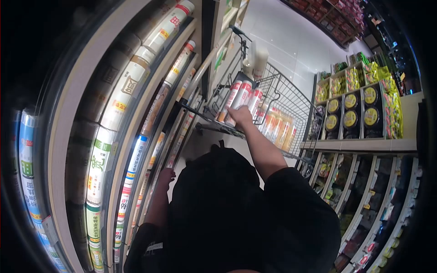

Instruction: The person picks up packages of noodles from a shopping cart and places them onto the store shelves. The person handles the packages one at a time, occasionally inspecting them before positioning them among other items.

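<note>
My right hand reaches down into the wire shopping cart, its fingers closed around the lower part of a white-and-red packet of dried noodles. Similar noodle packets stand side by side with it, leaning at the cart's near end. To the right of my wrist, several clear packages with orange and yellow labels lie in the cart. My left hand hangs low beside the noodle shelf, fingers curled in with nothing visible in them.
Shelves on the left hold rows of paper-wrapped noodle packets. A pale container is in the cart's far end. On the right stands a display with black round-lidded jars and green-yellow bags, above slanted racks of small packages.
</note>
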### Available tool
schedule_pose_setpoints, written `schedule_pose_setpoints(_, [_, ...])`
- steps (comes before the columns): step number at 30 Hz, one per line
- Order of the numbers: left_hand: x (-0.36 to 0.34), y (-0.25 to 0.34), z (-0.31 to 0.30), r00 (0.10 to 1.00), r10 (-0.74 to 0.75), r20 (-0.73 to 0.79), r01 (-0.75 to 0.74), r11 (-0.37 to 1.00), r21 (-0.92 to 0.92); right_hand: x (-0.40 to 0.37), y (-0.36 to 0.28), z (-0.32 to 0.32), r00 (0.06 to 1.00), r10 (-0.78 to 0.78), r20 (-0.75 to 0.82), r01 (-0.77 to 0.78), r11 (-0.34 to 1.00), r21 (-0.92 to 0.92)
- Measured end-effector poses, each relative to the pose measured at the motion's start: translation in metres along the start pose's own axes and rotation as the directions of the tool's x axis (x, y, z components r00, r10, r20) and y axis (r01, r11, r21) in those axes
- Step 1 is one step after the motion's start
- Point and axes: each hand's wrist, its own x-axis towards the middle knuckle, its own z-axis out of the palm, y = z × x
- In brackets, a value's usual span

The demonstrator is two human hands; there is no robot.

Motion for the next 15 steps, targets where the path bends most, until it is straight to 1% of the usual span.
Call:
schedule_pose_setpoints(1, [-0.005, 0.012, 0.002, 1.000, -0.007, 0.007, 0.007, 1.000, -0.003, 0.004, 0.006, 0.003, 1.000, -0.010, -0.021, 0.011, 0.996, 0.083])
schedule_pose_setpoints(3, [-0.010, 0.029, 0.008, 0.999, 0.000, -0.041, 0.001, 0.999, 0.046, 0.009, 0.014, 0.009, 0.997, -0.009, -0.083, 0.026, 0.979, 0.202])
schedule_pose_setpoints(6, [-0.009, 0.051, 0.010, 0.999, 0.039, 0.029, -0.041, 0.996, 0.074, 0.022, 0.036, 0.019, 0.997, -0.007, -0.077, 0.043, 0.879, 0.475])
schedule_pose_setpoints(9, [-0.022, 0.082, 0.023, 0.992, 0.103, 0.073, -0.108, 0.991, 0.073, 0.008, 0.047, 0.010, 0.997, -0.050, -0.058, 0.075, 0.789, 0.609])
schedule_pose_setpoints(10, [-0.026, 0.095, 0.030, 0.986, 0.121, 0.112, -0.133, 0.985, 0.106, -0.015, 0.038, -0.003, 0.994, -0.050, -0.094, 0.091, 0.856, 0.509])
schedule_pose_setpoints(13, [-0.037, 0.133, 0.052, 0.955, 0.170, 0.243, -0.217, 0.959, 0.181, -0.035, 0.057, -0.006, 0.980, -0.174, -0.100, 0.199, 0.792, 0.577])
schedule_pose_setpoints(14, [-0.038, 0.143, 0.060, 0.938, 0.182, 0.294, -0.246, 0.949, 0.195, -0.055, 0.049, -0.019, 0.983, -0.179, -0.040, 0.167, 0.780, 0.603])
schedule_pose_setpoints(15, [-0.040, 0.155, 0.069, 0.919, 0.193, 0.345, -0.275, 0.938, 0.208, -0.067, 0.050, -0.022, 0.971, -0.228, -0.066, 0.222, 0.772, 0.596])
